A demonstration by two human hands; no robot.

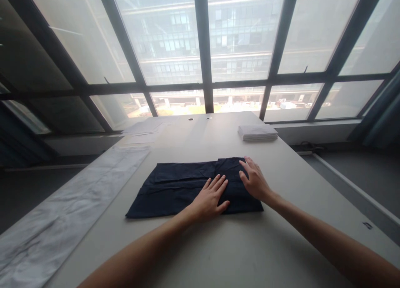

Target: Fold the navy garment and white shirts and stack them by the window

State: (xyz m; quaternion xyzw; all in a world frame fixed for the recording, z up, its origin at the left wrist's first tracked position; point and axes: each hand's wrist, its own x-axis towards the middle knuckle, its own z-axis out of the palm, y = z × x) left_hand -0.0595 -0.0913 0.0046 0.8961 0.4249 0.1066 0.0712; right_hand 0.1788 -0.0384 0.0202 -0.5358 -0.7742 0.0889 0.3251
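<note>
Head view, forward and down, close over table (193, 254), toward seemingly hazy windows (168, 38)

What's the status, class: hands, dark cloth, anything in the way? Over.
Left hand spread on the dark cloth; right hand at its right end. Cloth lying flat, lightly creased. White stack apart, not in the way.

TXT: none legible | brands/nos./signs: same | sm. dk mark (368, 225) nr R edge of bench (187, 144): too sm. to read

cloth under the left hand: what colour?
The cloth is dark navy blue; it shows best in the head view.
</note>
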